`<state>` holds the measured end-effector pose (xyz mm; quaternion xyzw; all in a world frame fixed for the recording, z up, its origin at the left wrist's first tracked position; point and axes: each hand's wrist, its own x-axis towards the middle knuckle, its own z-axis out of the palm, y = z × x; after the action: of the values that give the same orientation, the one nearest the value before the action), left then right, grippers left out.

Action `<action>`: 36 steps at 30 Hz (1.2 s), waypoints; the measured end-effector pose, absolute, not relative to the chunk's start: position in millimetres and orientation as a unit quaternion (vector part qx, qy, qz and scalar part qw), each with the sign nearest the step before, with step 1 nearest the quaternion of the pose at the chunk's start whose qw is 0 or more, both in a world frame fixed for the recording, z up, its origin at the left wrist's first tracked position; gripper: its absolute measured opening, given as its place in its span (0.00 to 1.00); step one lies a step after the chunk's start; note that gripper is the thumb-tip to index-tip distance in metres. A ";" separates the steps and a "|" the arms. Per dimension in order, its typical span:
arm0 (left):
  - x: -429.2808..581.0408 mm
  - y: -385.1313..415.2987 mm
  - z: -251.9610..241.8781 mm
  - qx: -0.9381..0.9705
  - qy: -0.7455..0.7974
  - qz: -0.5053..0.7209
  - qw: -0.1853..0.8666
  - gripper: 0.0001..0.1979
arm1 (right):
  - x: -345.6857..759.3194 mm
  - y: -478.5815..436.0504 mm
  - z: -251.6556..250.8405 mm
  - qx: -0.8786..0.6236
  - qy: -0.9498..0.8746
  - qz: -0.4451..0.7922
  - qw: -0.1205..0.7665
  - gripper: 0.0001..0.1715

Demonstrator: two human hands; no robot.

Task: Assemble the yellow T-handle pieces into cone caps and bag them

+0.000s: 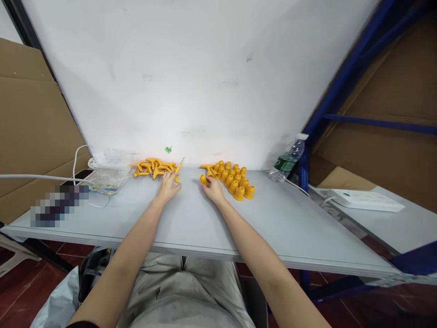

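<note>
My left hand (168,186) reaches over the grey table (191,228) to a heap of yellow T-shaped plastic pieces (153,167); its fingers curl round one yellow piece at the heap's right edge. My right hand (213,187) rests beside a cluster of upright yellow cone-shaped caps (235,178) and its fingers close on a yellow cap (204,179) at the cluster's left end. A small metal screw (182,161) lies between the two piles.
A clear plastic bag (111,171) and a white cable (80,157) lie at the left. A water bottle (290,158) stands at the table's right rear. A white power strip (367,199) sits on the neighbouring table. A white wall stands behind.
</note>
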<state>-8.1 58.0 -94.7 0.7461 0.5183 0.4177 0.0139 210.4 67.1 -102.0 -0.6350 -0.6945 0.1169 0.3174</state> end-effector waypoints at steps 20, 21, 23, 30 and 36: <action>9.5 38.5 -82.7 0.859 0.400 0.310 0.076 0.16 | 220.5 57.1 -81.0 -0.687 -0.662 -0.033 0.298 0.22; 9.5 38.5 -82.8 0.861 0.396 0.311 0.075 0.16 | 221.1 57.7 -81.7 -0.688 -0.660 -0.034 0.298 0.22; 9.5 38.9 -83.4 0.864 0.389 0.311 0.074 0.15 | 222.3 59.8 -84.3 -0.689 -0.657 -0.039 0.304 0.23; 9.4 42.3 -88.7 0.877 0.359 0.315 0.051 0.16 | 227.8 70.0 -94.6 -0.648 -0.673 -0.083 0.347 0.21; 8.1 45.1 -92.1 0.877 0.361 0.318 0.011 0.18 | 230.0 72.8 -96.0 -0.599 -0.708 -0.110 0.357 0.19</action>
<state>8.1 45.1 -92.1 0.8766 0.3614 0.3176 0.0110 230.0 72.8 -96.0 -0.5991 -0.7079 -0.1104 0.3575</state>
